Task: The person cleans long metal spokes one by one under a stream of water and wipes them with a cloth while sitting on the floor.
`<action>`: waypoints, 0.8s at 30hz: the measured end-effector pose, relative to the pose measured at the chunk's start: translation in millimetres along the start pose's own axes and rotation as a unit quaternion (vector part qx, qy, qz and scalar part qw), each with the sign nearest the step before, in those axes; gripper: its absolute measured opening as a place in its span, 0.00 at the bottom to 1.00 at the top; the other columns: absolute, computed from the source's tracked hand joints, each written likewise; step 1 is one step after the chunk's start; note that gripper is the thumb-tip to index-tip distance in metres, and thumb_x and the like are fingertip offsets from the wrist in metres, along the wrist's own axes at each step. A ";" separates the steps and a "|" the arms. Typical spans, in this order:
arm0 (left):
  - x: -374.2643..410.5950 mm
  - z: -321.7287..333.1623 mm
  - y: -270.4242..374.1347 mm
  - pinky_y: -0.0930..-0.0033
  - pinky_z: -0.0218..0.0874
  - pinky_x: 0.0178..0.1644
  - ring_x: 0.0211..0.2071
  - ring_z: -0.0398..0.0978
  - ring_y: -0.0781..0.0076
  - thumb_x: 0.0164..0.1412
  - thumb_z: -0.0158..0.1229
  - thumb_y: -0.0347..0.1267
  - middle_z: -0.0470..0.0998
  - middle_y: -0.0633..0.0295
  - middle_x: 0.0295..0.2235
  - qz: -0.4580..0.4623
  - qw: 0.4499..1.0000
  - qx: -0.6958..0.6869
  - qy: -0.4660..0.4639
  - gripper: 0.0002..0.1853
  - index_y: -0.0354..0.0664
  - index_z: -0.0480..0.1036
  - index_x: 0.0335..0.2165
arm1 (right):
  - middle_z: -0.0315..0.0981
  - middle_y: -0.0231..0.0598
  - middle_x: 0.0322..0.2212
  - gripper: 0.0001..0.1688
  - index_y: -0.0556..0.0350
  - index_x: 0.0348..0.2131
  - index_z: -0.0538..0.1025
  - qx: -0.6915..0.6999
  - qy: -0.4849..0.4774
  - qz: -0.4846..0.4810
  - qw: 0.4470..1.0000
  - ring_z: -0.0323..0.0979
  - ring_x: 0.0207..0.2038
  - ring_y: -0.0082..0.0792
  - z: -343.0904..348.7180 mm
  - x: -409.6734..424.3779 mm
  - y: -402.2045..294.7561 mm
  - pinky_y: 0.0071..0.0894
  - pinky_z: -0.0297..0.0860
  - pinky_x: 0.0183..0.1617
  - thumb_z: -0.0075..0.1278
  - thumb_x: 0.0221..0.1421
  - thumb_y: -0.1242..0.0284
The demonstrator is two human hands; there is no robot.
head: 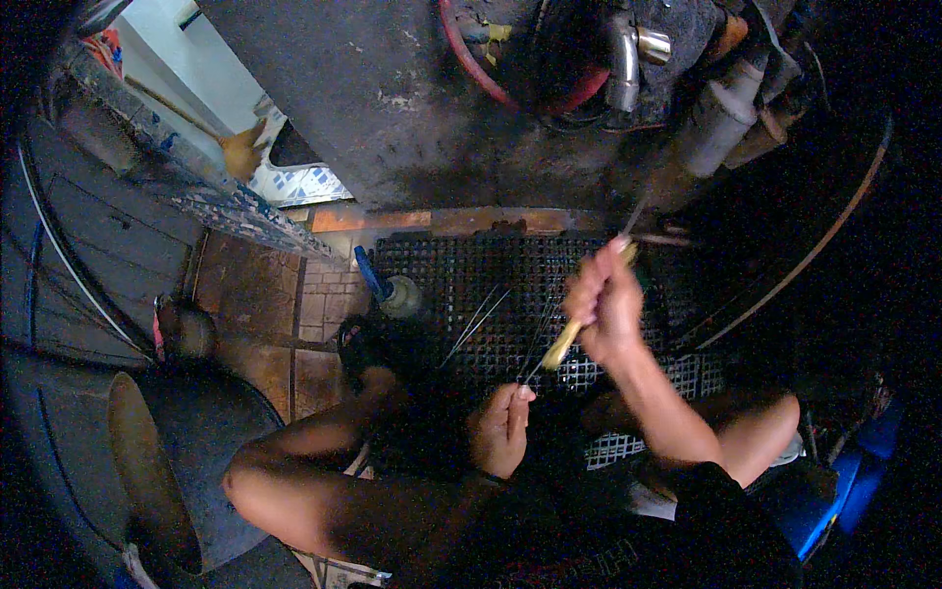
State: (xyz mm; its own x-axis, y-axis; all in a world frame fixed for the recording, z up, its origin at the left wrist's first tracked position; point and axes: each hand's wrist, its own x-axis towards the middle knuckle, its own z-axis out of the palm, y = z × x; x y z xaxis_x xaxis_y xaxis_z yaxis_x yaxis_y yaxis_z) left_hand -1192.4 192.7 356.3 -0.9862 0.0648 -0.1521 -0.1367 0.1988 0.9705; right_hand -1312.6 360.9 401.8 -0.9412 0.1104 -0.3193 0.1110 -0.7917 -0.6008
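My left hand pinches the lower end of a thin metal rod or spoke between thumb and finger. Farther up and to the right, my right hand is closed around a yellowish strip of cloth or similar soft material, which wraps the same rod. Beyond that fist the rod's blurred far end points up and right. Several thin metal rods lie on the dark grid mat in front of me. What the yellow strip is made of I cannot tell.
A translucent container with a blue handle or cap stands at the mat's left. Metal pipes and a grey cylinder are at the top right, near a red round rim. Curved metal rims stand at both sides. A blue object is at lower right.
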 end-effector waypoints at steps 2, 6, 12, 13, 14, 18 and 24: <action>2.7 4.9 -1.9 0.76 0.51 0.23 0.19 0.58 0.82 0.67 0.44 0.37 0.61 0.71 0.17 -0.006 1.000 -0.010 -0.026 0.13 0.41 0.69 0.30 | 0.46 0.24 0.13 0.26 0.43 0.19 0.57 -0.014 -0.019 0.064 0.998 0.43 0.12 0.22 4.9 -7.5 15.7 0.24 0.45 0.13 0.36 0.63 0.50; -4.2 -1.0 0.7 0.76 0.50 0.22 0.18 0.57 0.84 0.66 0.45 0.38 0.61 0.73 0.16 -0.021 0.999 -0.043 0.008 0.15 0.41 0.68 0.27 | 0.48 0.21 0.12 0.25 0.42 0.18 0.57 0.013 -0.002 -0.048 0.999 0.44 0.12 0.19 -12.1 16.5 -21.5 0.23 0.44 0.13 0.38 0.62 0.50; -0.4 5.1 -5.6 0.77 0.49 0.24 0.21 0.57 0.85 0.67 0.44 0.38 0.63 0.73 0.18 -0.032 0.994 -0.104 0.028 0.17 0.41 0.67 0.24 | 0.49 0.22 0.11 0.26 0.41 0.17 0.59 0.018 0.036 -0.026 0.999 0.45 0.12 0.20 -4.7 15.8 -20.6 0.22 0.44 0.14 0.42 0.60 0.50; 3.0 3.2 -1.1 0.77 0.49 0.25 0.21 0.57 0.85 0.67 0.44 0.38 0.63 0.72 0.19 -0.051 0.993 -0.101 0.025 0.17 0.41 0.67 0.23 | 0.49 0.22 0.11 0.25 0.41 0.17 0.59 0.041 0.016 -0.036 0.998 0.45 0.12 0.20 -6.9 17.1 -23.3 0.22 0.44 0.14 0.42 0.60 0.50; 4.2 2.0 1.8 0.77 0.50 0.25 0.22 0.58 0.85 0.67 0.44 0.39 0.64 0.72 0.19 -0.070 0.992 -0.098 0.022 0.18 0.41 0.66 0.23 | 0.50 0.22 0.12 0.24 0.41 0.17 0.59 0.015 0.022 -0.018 0.999 0.45 0.12 0.20 -6.8 4.9 -3.2 0.21 0.44 0.13 0.42 0.61 0.52; -0.6 1.8 -0.1 0.78 0.50 0.26 0.22 0.58 0.84 0.67 0.44 0.40 0.64 0.72 0.20 -0.055 0.993 -0.107 -0.001 0.18 0.42 0.67 0.23 | 0.48 0.22 0.12 0.24 0.41 0.17 0.58 0.061 0.033 -0.005 0.998 0.44 0.12 0.20 -12.4 12.9 -17.6 0.22 0.44 0.12 0.40 0.62 0.53; -4.3 6.7 -4.0 0.74 0.56 0.27 0.21 0.63 0.81 0.66 0.45 0.39 0.68 0.66 0.18 -0.026 0.997 -0.076 0.007 0.17 0.39 0.69 0.25 | 0.45 0.23 0.11 0.25 0.40 0.16 0.57 0.036 0.064 0.054 0.996 0.43 0.11 0.21 0.1 -7.7 3.2 0.23 0.42 0.12 0.38 0.63 0.54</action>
State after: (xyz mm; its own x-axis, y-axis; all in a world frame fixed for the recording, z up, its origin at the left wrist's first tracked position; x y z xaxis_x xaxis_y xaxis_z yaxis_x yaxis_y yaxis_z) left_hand -1187.0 198.2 351.9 -0.9784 0.0454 -0.2015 -0.1991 0.0509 0.9786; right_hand -1305.0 357.4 402.4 -0.8759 0.0938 -0.4733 0.1824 -0.8438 -0.5048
